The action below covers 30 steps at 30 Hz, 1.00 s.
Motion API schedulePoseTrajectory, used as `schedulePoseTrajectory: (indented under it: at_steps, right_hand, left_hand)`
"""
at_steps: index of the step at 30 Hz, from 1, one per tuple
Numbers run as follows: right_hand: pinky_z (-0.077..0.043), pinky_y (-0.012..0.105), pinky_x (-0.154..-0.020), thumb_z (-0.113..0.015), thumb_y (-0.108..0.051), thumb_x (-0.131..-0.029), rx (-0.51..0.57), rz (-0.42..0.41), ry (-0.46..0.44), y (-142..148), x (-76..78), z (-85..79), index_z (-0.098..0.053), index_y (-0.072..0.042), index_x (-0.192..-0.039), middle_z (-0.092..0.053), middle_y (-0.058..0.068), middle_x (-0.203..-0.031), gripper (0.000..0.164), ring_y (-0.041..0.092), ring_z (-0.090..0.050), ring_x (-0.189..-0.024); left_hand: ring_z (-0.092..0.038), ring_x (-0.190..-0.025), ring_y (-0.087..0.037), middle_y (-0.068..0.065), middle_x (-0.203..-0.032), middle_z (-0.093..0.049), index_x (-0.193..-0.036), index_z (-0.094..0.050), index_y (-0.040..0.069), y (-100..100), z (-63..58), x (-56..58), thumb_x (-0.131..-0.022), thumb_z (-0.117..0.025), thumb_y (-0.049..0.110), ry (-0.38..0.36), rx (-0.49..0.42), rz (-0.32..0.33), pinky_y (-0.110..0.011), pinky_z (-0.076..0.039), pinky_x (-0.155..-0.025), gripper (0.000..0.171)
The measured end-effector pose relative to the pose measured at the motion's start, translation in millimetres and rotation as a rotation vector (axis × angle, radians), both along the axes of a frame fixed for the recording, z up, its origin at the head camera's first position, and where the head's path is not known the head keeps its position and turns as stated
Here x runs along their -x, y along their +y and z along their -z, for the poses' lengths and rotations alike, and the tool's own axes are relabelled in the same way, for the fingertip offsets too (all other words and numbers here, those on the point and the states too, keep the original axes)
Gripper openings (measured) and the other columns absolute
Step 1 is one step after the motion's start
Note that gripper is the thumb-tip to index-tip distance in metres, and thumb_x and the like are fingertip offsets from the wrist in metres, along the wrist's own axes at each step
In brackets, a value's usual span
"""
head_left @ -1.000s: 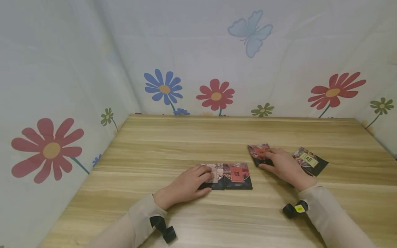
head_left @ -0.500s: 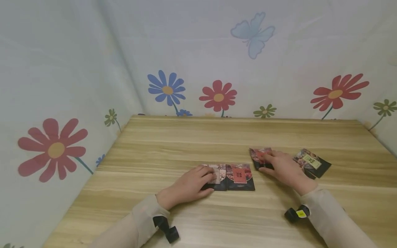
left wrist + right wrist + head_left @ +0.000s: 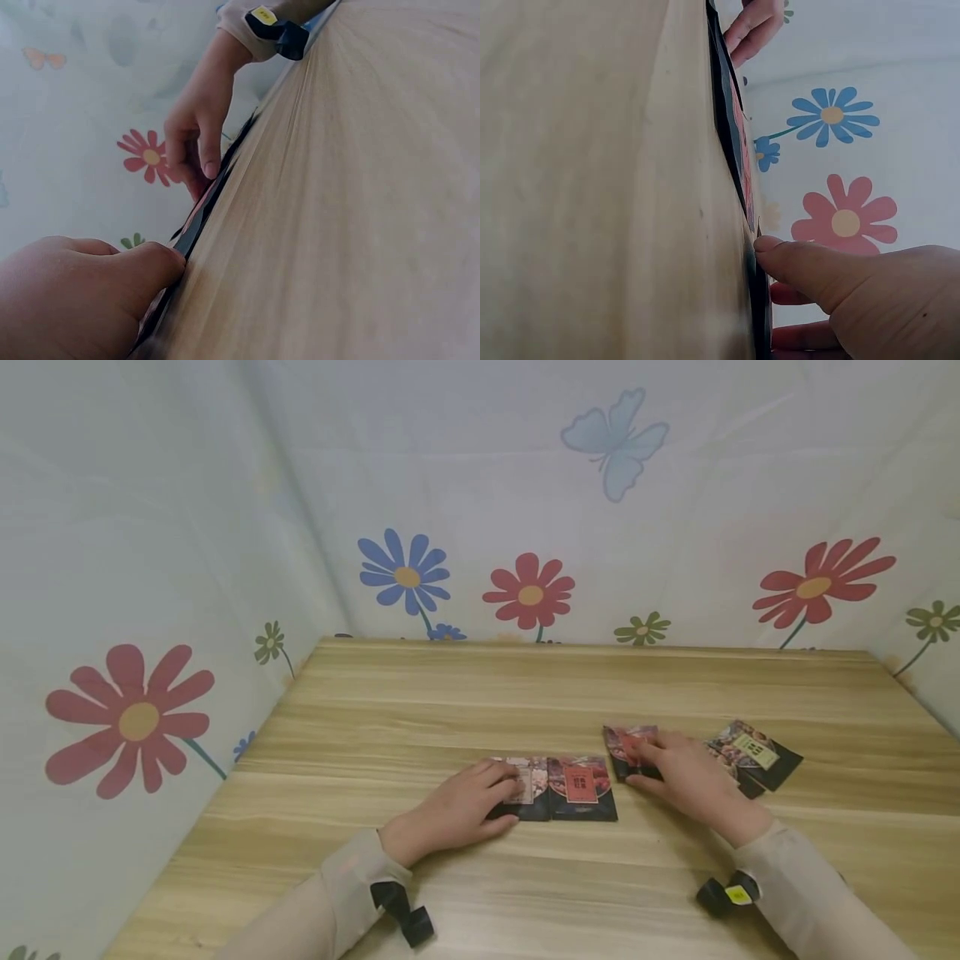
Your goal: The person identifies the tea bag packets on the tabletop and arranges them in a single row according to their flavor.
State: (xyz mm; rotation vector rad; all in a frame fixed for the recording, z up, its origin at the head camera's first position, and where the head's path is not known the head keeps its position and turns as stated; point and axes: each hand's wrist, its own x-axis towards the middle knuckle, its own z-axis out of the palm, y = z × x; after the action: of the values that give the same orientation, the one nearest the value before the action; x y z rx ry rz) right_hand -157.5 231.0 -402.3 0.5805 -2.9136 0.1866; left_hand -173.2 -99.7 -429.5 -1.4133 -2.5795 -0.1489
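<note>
My left hand (image 3: 453, 802) rests on a flat dark packet with a pale label (image 3: 531, 783), its fingers over the packet's left part and the thumb by the near edge. Against that packet's right side lies a red-label packet (image 3: 582, 788). Farther back and right, my right hand (image 3: 693, 777) has its fingertips on another red-label packet (image 3: 624, 747), partly hidden under the hand. Seen from the right wrist, the right thumb (image 3: 795, 262) touches near this packet's edge. In the left wrist view, the left thumb (image 3: 154, 270) presses at the packet's edge.
Beyond the right hand lies a yellow-label packet (image 3: 757, 752), turned at an angle, overlapping another dark packet (image 3: 750, 787) mostly hidden by the hand. The wooden table (image 3: 465, 693) ends at a flower-print cloth (image 3: 480, 468) behind and to the left.
My right hand has drawn its red-label packet slightly toward me, nearer the row. The left hand stays on its packet. The whole head view has shifted a little.
</note>
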Motion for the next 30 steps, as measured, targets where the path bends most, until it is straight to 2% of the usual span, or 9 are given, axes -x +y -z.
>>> schedulePoseTrajectory:
  at_steps: [14,22,30]
  right_hand:
    - [-0.053,0.049,-0.072,-0.076,-0.033,-0.080,0.017,-0.054,0.071,-3.3,-10.7,-0.4,-0.071,-0.008,-0.103,-0.064,0.007,-0.091,0.035,0.026,-0.063,-0.080]
    - [-0.050,0.055,-0.085,-0.075,-0.034,-0.081,0.013,-0.059,0.066,-5.8,-15.8,-1.5,-0.072,-0.009,-0.105,-0.067,0.007,-0.096,0.035,0.030,-0.063,-0.090]
    - [-0.048,0.055,-0.089,-0.074,-0.036,-0.080,-0.008,-0.071,0.080,-6.5,-21.5,-1.0,-0.072,-0.009,-0.104,-0.066,0.006,-0.096,0.036,0.031,-0.060,-0.094]
  left_hand:
    - [-0.054,-0.120,-0.021,-0.004,-0.129,-0.058,-0.124,-0.060,0.016,0.0,-0.1,0.4,-0.093,-0.057,0.041,0.016,-0.008,0.006,-0.034,-0.043,-0.108,0.039]
    - [-0.054,-0.120,-0.020,-0.004,-0.128,-0.059,-0.123,-0.060,0.016,-0.2,0.5,1.6,-0.093,-0.057,0.041,0.024,-0.012,0.009,-0.033,-0.043,-0.108,0.039]
    - [-0.054,-0.120,-0.020,-0.004,-0.129,-0.058,-0.124,-0.060,0.016,0.1,0.2,0.0,-0.093,-0.057,0.041,0.013,-0.008,0.005,-0.033,-0.043,-0.108,0.039]
